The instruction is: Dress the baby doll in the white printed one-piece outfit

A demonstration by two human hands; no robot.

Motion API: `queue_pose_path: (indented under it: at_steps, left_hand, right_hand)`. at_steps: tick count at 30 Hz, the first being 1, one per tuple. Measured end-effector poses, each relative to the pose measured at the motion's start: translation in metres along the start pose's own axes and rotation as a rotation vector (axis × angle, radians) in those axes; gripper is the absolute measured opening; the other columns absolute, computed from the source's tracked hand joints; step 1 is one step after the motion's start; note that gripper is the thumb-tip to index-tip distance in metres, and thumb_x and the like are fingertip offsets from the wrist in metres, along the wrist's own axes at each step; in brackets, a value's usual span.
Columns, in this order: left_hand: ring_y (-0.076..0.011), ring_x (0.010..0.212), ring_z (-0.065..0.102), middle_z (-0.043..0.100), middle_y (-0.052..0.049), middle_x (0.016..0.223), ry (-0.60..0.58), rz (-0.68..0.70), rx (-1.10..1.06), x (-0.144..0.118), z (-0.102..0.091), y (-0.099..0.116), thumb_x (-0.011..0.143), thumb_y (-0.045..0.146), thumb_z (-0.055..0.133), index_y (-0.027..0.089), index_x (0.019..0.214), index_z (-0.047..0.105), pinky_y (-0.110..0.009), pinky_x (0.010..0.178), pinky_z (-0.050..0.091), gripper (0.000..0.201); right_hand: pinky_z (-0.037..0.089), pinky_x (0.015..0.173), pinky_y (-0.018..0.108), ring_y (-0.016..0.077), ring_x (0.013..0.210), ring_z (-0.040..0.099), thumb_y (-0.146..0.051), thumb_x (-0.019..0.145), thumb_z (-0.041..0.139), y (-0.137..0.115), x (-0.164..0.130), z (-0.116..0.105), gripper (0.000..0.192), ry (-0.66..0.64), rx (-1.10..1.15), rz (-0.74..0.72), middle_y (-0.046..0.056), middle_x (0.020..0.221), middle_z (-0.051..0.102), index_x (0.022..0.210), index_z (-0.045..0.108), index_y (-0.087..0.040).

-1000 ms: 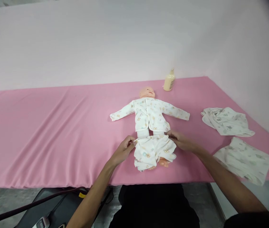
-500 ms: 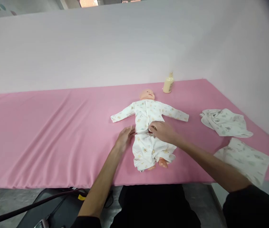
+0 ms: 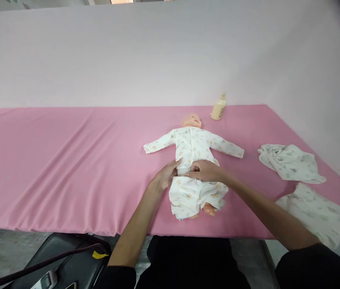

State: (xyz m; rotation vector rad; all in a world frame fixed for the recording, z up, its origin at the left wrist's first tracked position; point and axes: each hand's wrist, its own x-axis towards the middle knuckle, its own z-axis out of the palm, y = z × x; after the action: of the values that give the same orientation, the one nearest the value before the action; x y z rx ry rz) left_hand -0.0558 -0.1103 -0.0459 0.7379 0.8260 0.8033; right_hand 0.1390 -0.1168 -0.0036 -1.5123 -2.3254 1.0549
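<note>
1. The left hand lies at the doll's waist, on the side of the doll that is toward the long bare stretch of the counter. Its fingers are bent onto the hem of the shirt; I cannot tell if they pinch the cloth or only press on it.
2. The right hand lies across the same waist from the other side, fingers curled on the cloth where the shirt meets the trousers. The two hands almost touch over the middle of the doll.
3. The doll lies on its back on the pink counter, directly in front of the person. Its long axis runs away from the person: feet near the front edge, head toward the wall. Both hands are equally near the doll.
4. Beyond the doll's head stands a bottle.
5. Well apart from the doll, on the right hand's side, lie two folded cloths.
</note>
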Motion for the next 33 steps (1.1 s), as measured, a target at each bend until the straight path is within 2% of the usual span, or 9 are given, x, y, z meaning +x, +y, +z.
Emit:
queue_pose_path:
  at_steps: [3, 7, 10, 12, 17, 22, 26, 29, 33]
  left_hand:
    - [-0.0230, 0.087, 0.067, 0.071, -0.013, 0.103, 0.027, -0.116, 0.078, -0.016, -0.002, 0.001, 0.078, 0.043, 0.076, 0.015, 0.111, 0.065, -0.032, 0.072, 0.054, 0.044]
    - [-0.0164, 0.074, 0.064, 0.070, -0.010, 0.093, 0.091, -0.111, 0.148, -0.018, 0.000, 0.012, 0.076, 0.046, 0.077, 0.014, 0.097, 0.065, -0.028, 0.063, 0.051, 0.040]
    - [-0.0162, 0.072, 0.062, 0.069, -0.009, 0.087, 0.073, -0.099, 0.161, -0.013, 0.001, 0.023, 0.074, 0.042, 0.079, 0.013, 0.092, 0.065, -0.028, 0.063, 0.049, 0.037]
    - [-0.0158, 0.069, 0.060, 0.068, -0.008, 0.082, 0.069, -0.092, 0.171, -0.011, 0.001, 0.028, 0.073, 0.040, 0.080, 0.013, 0.089, 0.065, -0.027, 0.061, 0.046, 0.035]
    - [-0.0115, 0.058, 0.052, 0.061, -0.002, 0.068, 0.108, -0.088, 0.225, -0.008, 0.002, 0.031, 0.073, 0.039, 0.077, 0.013, 0.081, 0.065, -0.025, 0.056, 0.038, 0.029]
    - [-0.0144, 0.074, 0.060, 0.068, -0.006, 0.088, 0.028, -0.012, 0.235, -0.016, 0.002, 0.023, 0.079, 0.037, 0.071, 0.014, 0.097, 0.068, -0.027, 0.067, 0.043, 0.029]
    - [-0.0186, 0.095, 0.064, 0.070, -0.007, 0.105, -0.126, 0.038, 0.170, -0.025, -0.008, 0.012, 0.082, 0.025, 0.064, 0.021, 0.123, 0.063, -0.030, 0.083, 0.045, 0.042]
    - [-0.0203, 0.101, 0.064, 0.070, -0.006, 0.111, -0.215, 0.053, 0.115, -0.027, -0.016, 0.004, 0.072, 0.010, 0.060, 0.025, 0.134, 0.055, -0.033, 0.092, 0.045, 0.064]
    - [-0.0221, 0.105, 0.064, 0.069, -0.007, 0.114, -0.199, 0.103, 0.216, -0.027, -0.018, -0.002, 0.069, 0.006, 0.064, 0.026, 0.139, 0.049, -0.035, 0.092, 0.046, 0.075]
  right_hand:
    - [0.031, 0.056, 0.028, 0.0142, 0.062, 0.049, -0.055, 0.080, 0.060, 0.001, 0.000, -0.002, 0.038, 0.000, 0.013, -0.040, 0.000, 0.066, 0.059, 0.067, 0.051, -0.020]
    - [0.031, 0.056, 0.028, 0.0144, 0.064, 0.049, -0.050, 0.081, 0.060, 0.000, -0.006, -0.020, 0.033, -0.150, 0.041, -0.124, 0.001, 0.072, 0.061, 0.069, 0.058, -0.020]
    - [0.032, 0.057, 0.027, 0.0135, 0.065, 0.049, -0.047, 0.085, 0.058, -0.002, -0.012, -0.033, 0.029, -0.237, 0.090, -0.177, 0.000, 0.076, 0.062, 0.072, 0.061, -0.021]
    - [0.032, 0.057, 0.027, 0.0133, 0.066, 0.049, -0.046, 0.088, 0.055, -0.001, -0.012, -0.037, 0.028, -0.161, 0.108, -0.196, 0.000, 0.077, 0.061, 0.077, 0.062, -0.021]
    - [0.030, 0.059, 0.027, 0.0124, 0.063, 0.043, -0.043, 0.092, 0.048, 0.003, 0.001, -0.028, 0.029, 0.191, 0.070, -0.229, -0.001, 0.070, 0.055, 0.077, 0.057, -0.020]
    - [0.031, 0.060, 0.028, 0.0142, 0.064, 0.047, -0.038, 0.092, 0.044, 0.013, 0.016, -0.017, 0.022, 0.464, 0.106, -0.096, -0.002, 0.069, 0.055, 0.082, 0.053, -0.020]
    - [0.033, 0.060, 0.027, 0.0142, 0.066, 0.049, -0.039, 0.091, 0.044, 0.022, 0.017, -0.011, 0.020, 0.454, 0.242, -0.069, -0.002, 0.073, 0.055, 0.087, 0.052, -0.021]
    - [0.032, 0.057, 0.026, 0.0124, 0.059, 0.044, -0.041, 0.091, 0.044, 0.024, 0.015, -0.010, 0.021, 0.388, 0.340, -0.080, -0.003, 0.072, 0.053, 0.095, 0.052, -0.022]
    - [0.032, 0.056, 0.026, 0.0117, 0.058, 0.042, -0.042, 0.091, 0.045, 0.025, 0.014, -0.011, 0.024, 0.347, 0.353, -0.089, -0.004, 0.069, 0.051, 0.095, 0.055, -0.021]
